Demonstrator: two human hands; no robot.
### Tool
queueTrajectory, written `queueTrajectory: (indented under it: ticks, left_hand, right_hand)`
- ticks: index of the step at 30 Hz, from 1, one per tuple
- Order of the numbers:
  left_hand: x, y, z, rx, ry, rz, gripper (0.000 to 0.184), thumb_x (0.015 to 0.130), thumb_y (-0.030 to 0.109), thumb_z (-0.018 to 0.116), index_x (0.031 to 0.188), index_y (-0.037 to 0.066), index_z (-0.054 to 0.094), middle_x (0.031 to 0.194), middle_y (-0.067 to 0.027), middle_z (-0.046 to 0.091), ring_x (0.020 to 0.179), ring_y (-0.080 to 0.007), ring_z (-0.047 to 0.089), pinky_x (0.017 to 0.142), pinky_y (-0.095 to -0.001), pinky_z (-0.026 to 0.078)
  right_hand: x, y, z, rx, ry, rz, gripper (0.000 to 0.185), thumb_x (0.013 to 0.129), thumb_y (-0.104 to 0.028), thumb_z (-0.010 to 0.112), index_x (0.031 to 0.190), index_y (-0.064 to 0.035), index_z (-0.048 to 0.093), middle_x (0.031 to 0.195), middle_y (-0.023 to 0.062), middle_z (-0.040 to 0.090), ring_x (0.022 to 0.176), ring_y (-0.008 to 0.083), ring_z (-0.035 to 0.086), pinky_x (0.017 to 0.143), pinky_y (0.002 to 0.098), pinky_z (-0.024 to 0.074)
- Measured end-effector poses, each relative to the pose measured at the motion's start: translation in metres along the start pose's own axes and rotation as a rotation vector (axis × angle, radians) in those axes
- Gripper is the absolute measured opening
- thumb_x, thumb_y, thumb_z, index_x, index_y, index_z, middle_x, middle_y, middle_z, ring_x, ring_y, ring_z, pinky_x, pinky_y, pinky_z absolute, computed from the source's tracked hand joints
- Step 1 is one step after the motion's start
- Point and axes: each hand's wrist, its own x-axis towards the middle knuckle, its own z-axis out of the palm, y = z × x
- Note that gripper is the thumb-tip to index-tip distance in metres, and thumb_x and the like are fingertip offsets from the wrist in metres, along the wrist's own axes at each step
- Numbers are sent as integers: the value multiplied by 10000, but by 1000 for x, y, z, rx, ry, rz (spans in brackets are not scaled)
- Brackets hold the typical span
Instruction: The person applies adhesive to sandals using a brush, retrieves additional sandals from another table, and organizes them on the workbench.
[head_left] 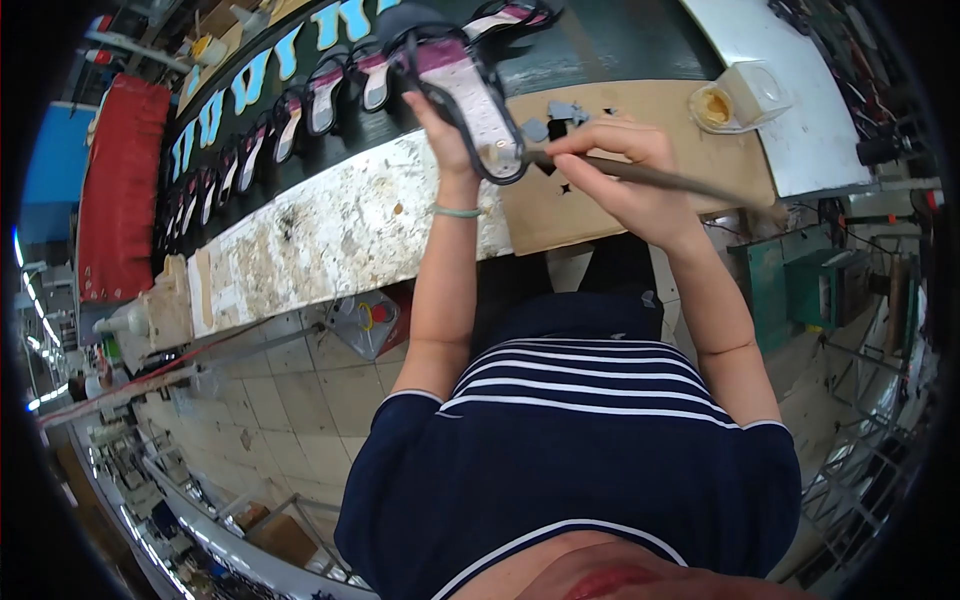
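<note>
My left hand (442,138) holds a black sandal (475,100) from its left side, above the work surface. The sandal has a pale sole with a purple patch toward its far end. Between the closed fingers of my right hand (625,175) is a long dark-handled brush (650,176), slanting down to the right. The brush's tip meets the near end of the sandal's sole. Small dark and grey scraps (567,112) lie on the brown board (640,105) just beyond my right hand.
Rows of similar sandals (325,98) and light-blue-edged pieces (250,82) line the dark belt (590,40) beyond the stained white ledge (330,215). An open tub of yellowish paste (712,106) stands at the right of the board. Red cloth (122,190) hangs at the left.
</note>
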Motion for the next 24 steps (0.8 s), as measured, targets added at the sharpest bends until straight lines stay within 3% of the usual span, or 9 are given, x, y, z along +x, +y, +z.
queueTrajectory:
  ticks: [2,5,6,8,10,12,18,22,24]
  left_hand:
    - [2,2,3,24,95,37,697,897,688,241,1189,112,500,983,-97,626,818,-248,631,700,-376,540]
    - [-5,9,-6,8,124,-42,441,919,638,292,870,234,463,978,-68,624,784,-259,642,635,-407,560]
    - [-10,16,-2,-13,33,-85,634,900,683,235,1125,153,500,975,-85,613,816,-249,628,699,-368,544]
    - [-11,18,-12,73,132,-110,659,891,693,234,1168,152,490,982,-100,615,775,-257,630,632,-396,545]
    - [-18,22,-9,74,-19,-170,660,901,678,238,1205,145,480,984,-97,616,773,-254,632,637,-394,548]
    - [-19,15,0,35,84,-160,642,921,636,261,1204,104,482,944,-128,637,681,-274,650,590,-395,560]
    - [-20,4,6,110,71,-216,681,917,650,241,1196,78,482,933,-141,631,710,-263,646,610,-374,552]
    - [-21,11,9,160,88,-98,647,951,595,242,1300,87,439,1153,-98,585,953,-222,608,791,-354,524]
    - [-27,21,12,225,4,-87,624,976,552,215,1303,71,443,1213,-65,557,1049,-185,569,898,-331,472]
  right_hand:
    - [-9,2,-27,566,142,312,104,820,-68,621,855,0,692,737,52,670,659,136,623,635,246,442]
    - [-14,41,-109,600,340,329,143,841,-49,603,923,45,672,809,105,674,716,136,646,674,239,509]
    - [-19,57,-136,514,396,350,146,836,-48,606,922,53,668,815,112,673,715,137,646,671,245,518]
    - [-44,111,-177,372,356,469,155,830,-46,601,926,58,663,830,123,672,730,157,653,677,259,527]
    - [-66,162,-190,233,276,687,165,801,-34,613,922,68,658,833,128,668,755,166,663,647,250,535]
    - [-71,185,-180,173,292,773,171,781,-30,611,912,67,662,798,109,668,724,153,660,630,237,529]
    - [-68,241,-152,91,308,834,186,768,-44,605,899,74,663,750,89,669,666,146,653,609,232,521]
    - [-68,217,-176,474,496,769,144,784,-34,595,850,75,662,743,112,668,622,138,640,562,232,509]
    - [-72,209,-180,448,549,722,145,794,-29,582,859,70,665,749,115,669,644,150,650,600,242,523]
